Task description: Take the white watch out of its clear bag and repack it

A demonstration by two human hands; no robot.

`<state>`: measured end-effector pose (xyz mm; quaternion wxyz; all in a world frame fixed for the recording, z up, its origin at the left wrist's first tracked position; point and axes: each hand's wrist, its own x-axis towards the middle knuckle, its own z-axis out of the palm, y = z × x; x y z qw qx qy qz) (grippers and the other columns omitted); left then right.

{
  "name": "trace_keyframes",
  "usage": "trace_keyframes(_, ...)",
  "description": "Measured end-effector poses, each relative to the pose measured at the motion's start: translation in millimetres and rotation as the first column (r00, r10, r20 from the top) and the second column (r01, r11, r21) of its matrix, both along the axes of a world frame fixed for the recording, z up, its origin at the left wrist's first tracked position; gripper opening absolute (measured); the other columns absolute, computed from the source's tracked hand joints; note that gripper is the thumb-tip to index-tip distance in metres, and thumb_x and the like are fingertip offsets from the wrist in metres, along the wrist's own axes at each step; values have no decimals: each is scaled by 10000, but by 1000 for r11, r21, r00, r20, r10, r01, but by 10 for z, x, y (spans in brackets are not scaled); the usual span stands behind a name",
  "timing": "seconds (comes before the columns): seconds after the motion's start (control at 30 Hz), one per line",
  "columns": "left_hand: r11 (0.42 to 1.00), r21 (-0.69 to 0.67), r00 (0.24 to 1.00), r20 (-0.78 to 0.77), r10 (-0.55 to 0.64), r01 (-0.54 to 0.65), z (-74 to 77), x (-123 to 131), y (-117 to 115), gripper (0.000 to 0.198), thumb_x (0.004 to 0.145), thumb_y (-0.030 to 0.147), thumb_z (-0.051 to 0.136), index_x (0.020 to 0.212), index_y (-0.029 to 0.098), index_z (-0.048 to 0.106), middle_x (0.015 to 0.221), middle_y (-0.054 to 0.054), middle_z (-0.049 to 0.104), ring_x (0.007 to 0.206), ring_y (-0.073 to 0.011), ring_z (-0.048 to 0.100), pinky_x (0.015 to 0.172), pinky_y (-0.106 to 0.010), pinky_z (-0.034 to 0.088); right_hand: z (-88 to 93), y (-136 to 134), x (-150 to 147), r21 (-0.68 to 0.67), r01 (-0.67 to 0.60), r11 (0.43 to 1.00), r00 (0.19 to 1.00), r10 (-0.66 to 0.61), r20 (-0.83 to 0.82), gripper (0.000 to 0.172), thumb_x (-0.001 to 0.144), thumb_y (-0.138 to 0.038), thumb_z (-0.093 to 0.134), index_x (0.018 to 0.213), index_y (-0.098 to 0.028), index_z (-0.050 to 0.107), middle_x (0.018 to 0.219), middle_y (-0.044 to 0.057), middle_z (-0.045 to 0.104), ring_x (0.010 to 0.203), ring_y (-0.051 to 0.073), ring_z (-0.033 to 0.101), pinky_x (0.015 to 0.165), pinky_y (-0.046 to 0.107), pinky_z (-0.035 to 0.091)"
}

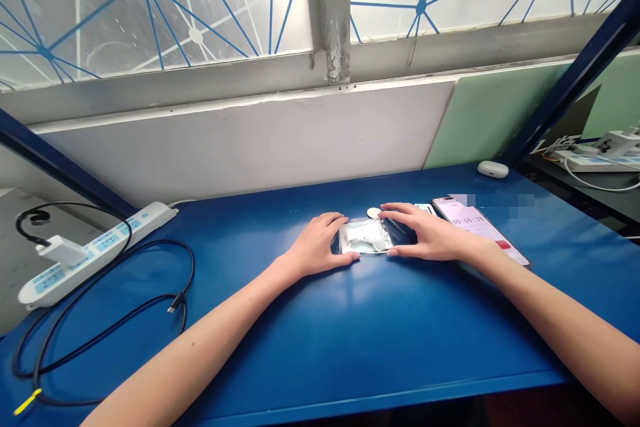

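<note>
A small clear plastic pouch (364, 237) with something white inside lies flat on the blue table (310, 340). My left hand (317, 245) rests at its left edge, fingers curved around that side and touching it. My right hand (423, 232) lies on its right end, fingers stretched out flat and pressing down. A small round white disc (373, 212) sits just behind the pouch, by my right fingertips.
A phone (483, 227) showing a running timer lies right of my right hand. A white earbud case (493, 169) sits at the back right. At the left are a white power strip (95, 247) with a plugged charger and a black cable (150, 300). A wall runs behind.
</note>
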<state>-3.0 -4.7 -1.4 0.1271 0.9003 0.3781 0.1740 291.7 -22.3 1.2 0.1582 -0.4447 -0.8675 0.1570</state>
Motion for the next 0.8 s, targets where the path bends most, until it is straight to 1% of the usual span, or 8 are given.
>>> trace_keyframes(0.1, 1000, 0, 999, 21, 26, -26, -8, -2, 6, 746, 770, 615, 694, 1346, 164, 544, 1384, -154, 543, 1278, -340, 510, 1079, -487, 421, 13, 9, 11, -9, 10, 1000, 1000, -10, 26, 831, 796, -658, 623, 1494, -260, 413, 1566, 142, 367, 1399, 396, 380, 1109, 550, 377)
trace_keyframes(0.3, 1000, 4, 999, 18, -27, 27, 33, -11, 21, 764, 764, 643, 692, 1340, 163, 544, 1376, -160, 543, 1288, -340, 495, 1088, -488, 411, 25, 42, 28, -46, 19, 999, 996, -15, 85, 869, 797, -695, 598, 1509, -245, 384, 1585, 148, 329, 1419, 372, 357, 1135, 525, 350)
trace_keyframes(0.7, 1000, 14, 1000, -14, -12, 13, 25, 1, 17, 741, 804, 597, 673, 1359, 130, 520, 1393, -169, 534, 1302, -342, 480, 1093, -484, 402, -3, 68, 29, -84, 35, 996, 998, -29, 63, 872, 779, -703, 614, 1493, -249, 402, 1553, 140, 384, 1400, 365, 386, 1130, 506, 360)
trace_keyframes(0.8, 1000, 4, 1000, -10, -8, 8, 35, 8, 20, 793, 763, 653, 695, 1344, 138, 535, 1382, -173, 542, 1288, -352, 492, 1082, -496, 409, -1, 71, 27, -100, 39, 994, 998, -33, 60, 875, 775, -706, 617, 1489, -246, 406, 1552, 137, 385, 1403, 358, 381, 1134, 492, 357)
